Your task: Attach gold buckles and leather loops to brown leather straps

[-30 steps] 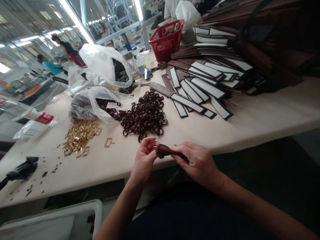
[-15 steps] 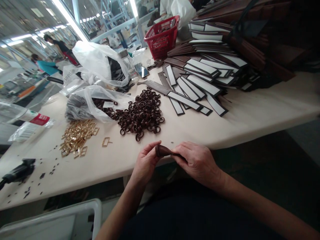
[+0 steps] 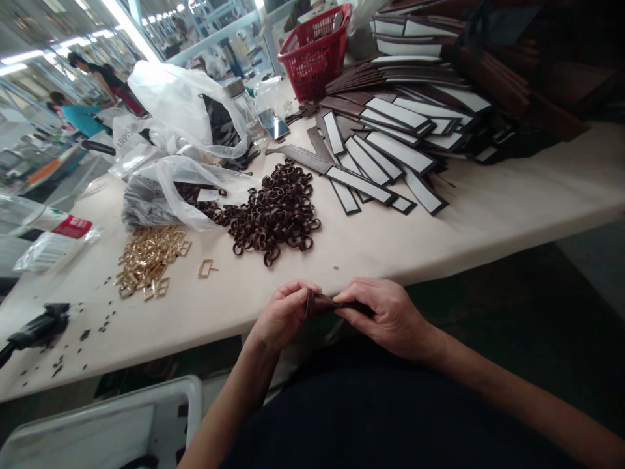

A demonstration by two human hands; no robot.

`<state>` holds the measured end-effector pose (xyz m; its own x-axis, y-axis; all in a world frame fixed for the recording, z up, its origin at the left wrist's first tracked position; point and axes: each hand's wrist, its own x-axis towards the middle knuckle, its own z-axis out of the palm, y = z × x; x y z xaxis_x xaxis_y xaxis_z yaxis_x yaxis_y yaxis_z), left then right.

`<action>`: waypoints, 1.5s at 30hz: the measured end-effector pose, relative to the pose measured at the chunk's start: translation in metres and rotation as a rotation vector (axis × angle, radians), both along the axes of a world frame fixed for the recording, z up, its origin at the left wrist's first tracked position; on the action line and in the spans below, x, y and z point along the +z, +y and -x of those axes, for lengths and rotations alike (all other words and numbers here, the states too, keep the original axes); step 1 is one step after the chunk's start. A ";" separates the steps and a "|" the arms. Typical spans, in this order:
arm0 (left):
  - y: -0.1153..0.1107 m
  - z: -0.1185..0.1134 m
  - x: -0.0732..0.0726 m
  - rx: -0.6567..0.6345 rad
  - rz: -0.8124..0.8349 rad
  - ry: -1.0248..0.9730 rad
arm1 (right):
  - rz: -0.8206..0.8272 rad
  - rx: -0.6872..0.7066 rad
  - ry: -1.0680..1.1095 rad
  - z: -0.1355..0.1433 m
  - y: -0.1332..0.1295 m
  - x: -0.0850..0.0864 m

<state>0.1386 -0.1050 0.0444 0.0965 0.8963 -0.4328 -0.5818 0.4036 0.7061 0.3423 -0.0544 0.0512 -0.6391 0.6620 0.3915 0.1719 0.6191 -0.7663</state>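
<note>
Between my hands, just in front of the table's near edge, is a brown leather strap (image 3: pixel 322 303), bent and twisted. My left hand (image 3: pixel 282 315) pinches its left end, where the leather curls into a fold or loop. My right hand (image 3: pixel 385 316) is closed around the other end, and the fingers hide much of that part. Beyond my hands lies a heap of small dark brown leather loops (image 3: pixel 273 212). Left of it is a pile of gold buckles (image 3: pixel 151 257), with a single gold buckle (image 3: pixel 206 268) apart from the rest.
Brown straps with white strips (image 3: pixel 385 156) are stacked at the back right, near a red basket (image 3: pixel 315 58). Plastic bags (image 3: pixel 180 107) and a glass bottle (image 3: pixel 247 111) stand behind the loops. A black tool (image 3: pixel 36 332) lies at left; a white bin (image 3: pixel 195 404) sits below.
The camera view has shifted slightly. The strap's left end has turned a little in my left fingers, and more of its twisted middle sits lower between my hands. Both hands keep their hold.
</note>
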 end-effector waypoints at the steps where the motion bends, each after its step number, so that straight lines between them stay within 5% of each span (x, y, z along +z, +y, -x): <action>1: 0.000 -0.001 0.000 -0.025 0.021 -0.052 | -0.011 0.006 0.016 0.000 0.000 -0.001; 5: 0.001 -0.008 -0.001 -0.058 0.128 -0.218 | -0.056 0.008 0.046 0.000 0.000 -0.004; 13: -0.005 -0.044 0.000 0.333 -0.053 0.008 | -0.218 -0.196 -0.037 0.001 0.001 -0.008; 24: -0.009 -0.070 -0.011 0.318 -0.179 -0.181 | -0.397 -0.261 -0.089 -0.001 0.000 -0.013; 31: -0.006 -0.078 -0.018 0.256 -0.281 -0.306 | -0.237 -0.242 -0.030 -0.001 0.003 -0.018; 35: -0.007 -0.076 -0.021 0.236 -0.413 -0.210 | -0.187 -0.276 0.009 0.004 0.002 -0.016; 41: -0.009 -0.047 -0.014 0.266 -0.331 0.379 | -0.329 -0.236 -0.052 0.004 0.004 -0.013; 45: -0.010 -0.029 -0.011 0.195 -0.179 0.292 | -0.412 -0.209 -0.096 0.006 0.004 -0.009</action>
<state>0.1681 -0.1151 0.0336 -0.1875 0.9494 -0.2520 -0.3998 0.1606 0.9024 0.3368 -0.0506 0.0417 -0.5551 0.5819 0.5943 0.3831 0.8131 -0.4383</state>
